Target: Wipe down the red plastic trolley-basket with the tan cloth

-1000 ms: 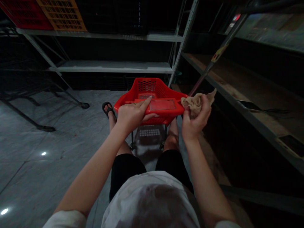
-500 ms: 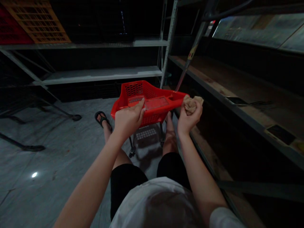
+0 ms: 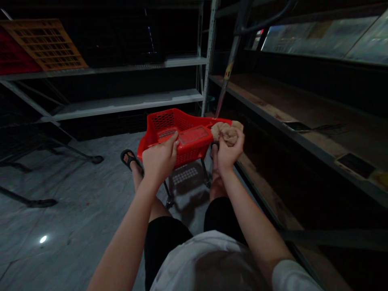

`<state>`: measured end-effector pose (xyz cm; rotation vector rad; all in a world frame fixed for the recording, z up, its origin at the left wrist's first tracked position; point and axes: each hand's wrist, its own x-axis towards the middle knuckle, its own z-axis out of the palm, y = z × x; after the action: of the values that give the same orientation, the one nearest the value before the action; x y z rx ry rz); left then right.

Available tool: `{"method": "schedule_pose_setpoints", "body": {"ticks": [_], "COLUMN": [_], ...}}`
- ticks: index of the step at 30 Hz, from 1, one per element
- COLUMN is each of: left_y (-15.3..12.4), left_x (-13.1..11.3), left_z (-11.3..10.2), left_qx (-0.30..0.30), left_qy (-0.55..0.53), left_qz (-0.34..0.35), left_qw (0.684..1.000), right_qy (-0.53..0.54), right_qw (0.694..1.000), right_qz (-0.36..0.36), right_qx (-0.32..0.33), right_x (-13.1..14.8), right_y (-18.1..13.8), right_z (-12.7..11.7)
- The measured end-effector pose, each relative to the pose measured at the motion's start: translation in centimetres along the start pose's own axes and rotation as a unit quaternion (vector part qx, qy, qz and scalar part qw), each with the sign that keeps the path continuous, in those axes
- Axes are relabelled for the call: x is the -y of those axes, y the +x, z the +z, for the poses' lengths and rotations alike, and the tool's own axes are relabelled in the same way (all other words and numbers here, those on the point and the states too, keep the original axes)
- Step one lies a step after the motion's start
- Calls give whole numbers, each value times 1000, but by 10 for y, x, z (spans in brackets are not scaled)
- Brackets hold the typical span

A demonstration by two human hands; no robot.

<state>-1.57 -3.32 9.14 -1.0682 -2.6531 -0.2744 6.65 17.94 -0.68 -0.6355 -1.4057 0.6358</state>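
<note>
A small red plastic cart (image 3: 169,123) on wheels stands on the floor in front of me. My left hand (image 3: 159,159) is closed over the near rim of the cart, thumb on top. My right hand (image 3: 227,151) is closed on a crumpled beige cloth (image 3: 226,131), held against the cart's right end. The cart's basket looks empty as far as I can see. My legs and a sandalled foot (image 3: 130,157) show beneath the cart.
Metal shelving stands ahead (image 3: 121,103) and along the right (image 3: 291,133), its boards dusty and dim. An orange crate (image 3: 42,44) and a red crate (image 3: 10,56) sit on the upper left shelf. Dark metal stands (image 3: 39,202) rest on the grey floor at left.
My right hand has drawn the cloth in from a loose, raised hold to a tight bunch at the cart's right end. The view has swung right; my left hand stays on the rim.
</note>
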Motion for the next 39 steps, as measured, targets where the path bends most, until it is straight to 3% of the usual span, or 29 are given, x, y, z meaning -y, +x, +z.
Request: {"method": "schedule_pose_setpoints", "body": {"ticks": [2, 4, 7, 10, 11, 13, 17, 21, 25, 28, 31, 35, 39], "left_y": [-5, -7, -6, -5, -5, -8, -13, -10, -2, 4, 8, 10, 6], "left_x": [2, 4, 8, 14, 16, 20, 26, 26, 21, 15, 11, 3, -9], "left_z": [0, 1, 2, 4, 5, 7, 11, 13, 12, 10, 10, 12, 5], "left_qx": [-4, -7, -14, -31, -36, -45, -61, -69, -68, -61, -56, -56, -30], "left_qy": [3, 10, 18, 17, 16, 15, 16, 0, -7, 6, 20, 22, 3], "left_qz": [-7, -15, -19, 3, 13, 29, 47, 50, 42, 8, -21, -39, -45], "left_qw": [1000, 1000, 1000, 999, 999, 998, 997, 996, 997, 998, 998, 997, 999], "right_qy": [-10, -10, -10, -6, -10, -25, -2, 103, 170, 170, 113, 21, 45], "right_qw": [999, 1000, 993, 951, 939, 942, 980, 956, 932, 955, 987, 987, 946], "right_qz": [5, 2, -23, -117, -137, -140, -46, 63, 165, 175, 92, -67, -203], "right_qx": [-44, -18, 116, 286, 314, 304, 193, 267, 273, 167, 72, 144, 249], "right_x": [-12, -5, 30, 58, 60, 51, 5, -33, -50, -45, -21, 27, 60], "right_y": [21, 17, -21, -45, -42, -20, 53, 109, 125, 112, 75, -1, -57], "right_z": [1, 2, 2, -2, -4, -9, -11, 5, 27, 30, 17, -2, 3]}}
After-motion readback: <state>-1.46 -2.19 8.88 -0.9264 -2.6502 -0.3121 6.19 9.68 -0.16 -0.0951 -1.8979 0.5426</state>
